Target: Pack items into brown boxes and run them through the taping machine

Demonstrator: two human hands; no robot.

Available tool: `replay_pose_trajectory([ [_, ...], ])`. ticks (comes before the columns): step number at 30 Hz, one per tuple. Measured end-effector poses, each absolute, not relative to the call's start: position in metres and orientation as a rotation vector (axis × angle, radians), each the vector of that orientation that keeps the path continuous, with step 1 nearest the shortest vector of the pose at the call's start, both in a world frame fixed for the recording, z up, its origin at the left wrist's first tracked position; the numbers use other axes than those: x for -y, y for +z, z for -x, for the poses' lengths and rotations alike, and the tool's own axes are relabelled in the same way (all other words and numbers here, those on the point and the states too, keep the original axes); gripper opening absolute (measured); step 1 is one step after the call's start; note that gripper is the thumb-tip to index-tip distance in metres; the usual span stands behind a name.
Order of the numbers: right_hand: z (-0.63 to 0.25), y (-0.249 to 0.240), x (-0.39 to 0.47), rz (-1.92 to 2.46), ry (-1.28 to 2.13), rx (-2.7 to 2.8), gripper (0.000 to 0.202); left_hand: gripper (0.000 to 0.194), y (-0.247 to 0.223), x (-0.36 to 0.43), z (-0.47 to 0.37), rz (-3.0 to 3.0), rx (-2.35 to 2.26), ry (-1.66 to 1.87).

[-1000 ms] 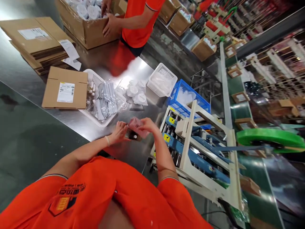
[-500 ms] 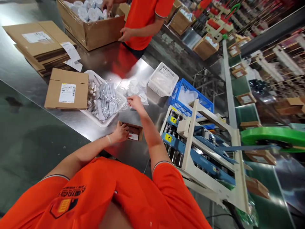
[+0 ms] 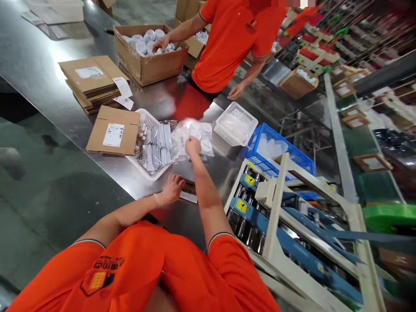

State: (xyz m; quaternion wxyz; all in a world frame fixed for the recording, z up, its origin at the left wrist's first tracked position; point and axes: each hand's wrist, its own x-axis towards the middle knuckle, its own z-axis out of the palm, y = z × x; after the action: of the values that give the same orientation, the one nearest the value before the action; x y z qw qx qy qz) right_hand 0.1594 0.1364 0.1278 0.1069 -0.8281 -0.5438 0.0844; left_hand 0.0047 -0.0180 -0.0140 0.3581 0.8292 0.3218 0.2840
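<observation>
Shiny metal tops the desk in front of you, and close to your body sits a small open brown box. Its long side runs mostly left to right, with the right end a bit nearer you. Your left hand holds the left end with bent fingers. Your right arm stretches past the right end, and your right hand is curled at the white packs in clear bags; you can't tell if it has one. What seems to matter most: the packs lie straight out beyond the box, and your right hand is the nearer one. Left of them is a white basket of gray packets; right, a white tray.
</observation>
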Motion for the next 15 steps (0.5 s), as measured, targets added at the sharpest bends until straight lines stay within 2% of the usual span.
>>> replay_pose_trajectory([
  [3, -0.203, 0.171, -0.086, 2.232, 0.159, 1.521, 0.025, 0.025, -0.021, 0.023, -0.005, -1.926, -1.063, 0.864],
  [6, -0.224, 0.191, -0.015, 2.095, 0.226, 1.731, 0.025, 0.027, -0.025, 0.02, -0.003, -1.762, -1.143, 0.919],
  [8, -0.217, 0.181, 0.026, 2.2, 0.325, 1.887, 0.023, 0.027, -0.025, 0.015, -0.002, -1.559, -1.154, 0.921],
  [12, -0.169, 0.125, 0.061, 2.543, 0.489, 2.157, 0.015, 0.028, -0.025, 0.001, 0.001, -1.3, -1.154, 0.863],
  [15, -0.137, 0.089, 0.058, 2.71, 0.522, 2.231, 0.03, 0.026, -0.024, -0.007, 0.001, -1.278, -1.153, 0.821],
])
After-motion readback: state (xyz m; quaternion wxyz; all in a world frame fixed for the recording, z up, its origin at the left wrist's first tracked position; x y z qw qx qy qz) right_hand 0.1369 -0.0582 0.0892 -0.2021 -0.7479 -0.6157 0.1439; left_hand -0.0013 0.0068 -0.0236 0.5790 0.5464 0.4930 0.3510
